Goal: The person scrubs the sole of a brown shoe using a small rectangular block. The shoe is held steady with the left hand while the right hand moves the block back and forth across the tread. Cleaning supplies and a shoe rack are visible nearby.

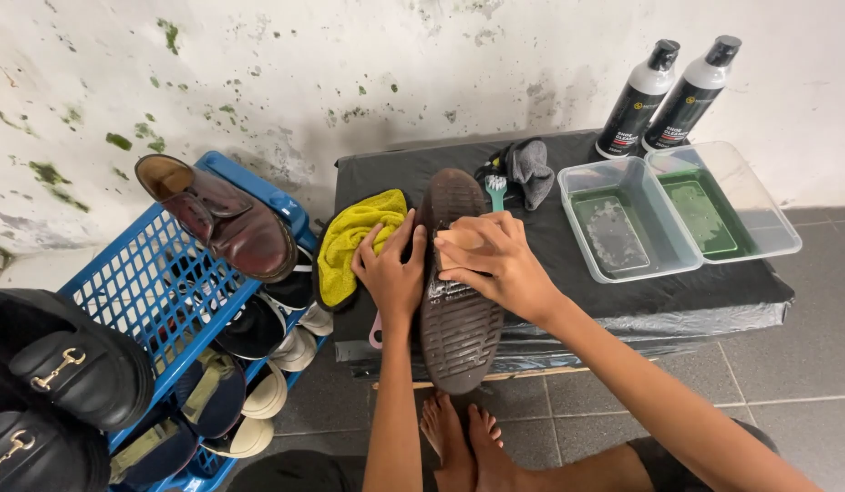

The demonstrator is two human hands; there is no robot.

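Firmly, the right hand (497, 264) is pressing a tan scrubbing block (456, 248) against the foamy sole of an upturned brown shoe (456, 292), fingers clasped over the block. Beside it the left hand (391, 271) is gripping the shoe's edge, steadying it on the black-covered table (614, 301). Just behind, a yellow cloth (354, 239) and a grey cloth (530, 169) are lying, with two clear trays (678, 214) and two bottles (664, 96) farther right. Leftward, a blue rack (158, 292) is holding other shoes.
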